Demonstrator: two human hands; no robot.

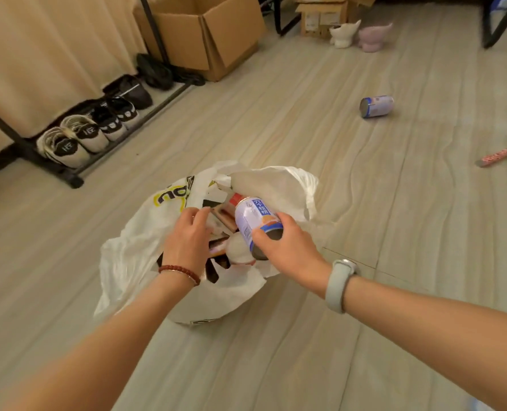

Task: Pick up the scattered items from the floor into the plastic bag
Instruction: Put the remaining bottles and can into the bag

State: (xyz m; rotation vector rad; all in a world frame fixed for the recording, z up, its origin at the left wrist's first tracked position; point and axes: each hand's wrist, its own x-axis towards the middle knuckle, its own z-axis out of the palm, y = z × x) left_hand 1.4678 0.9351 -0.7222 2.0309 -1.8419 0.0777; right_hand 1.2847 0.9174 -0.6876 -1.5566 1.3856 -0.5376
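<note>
Bag [133, 256] sits open on the floor [365, 336], the left hand [187, 241] with bent fingers at its rim, grip unclear, the right hand [288, 247] holding a can [253, 222] over it, another can [376, 106] and a pink roll [495, 157] lying well apart.

- The light is warm, soft and even; shadows are weak.
- The floor [365, 203] shows a pale sheen at the right.
- Wide-angle distortion bends the edges; corners are slightly blurred.

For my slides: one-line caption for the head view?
Right hand lowers a can into the plastic bag; left hand holds it open.
</note>
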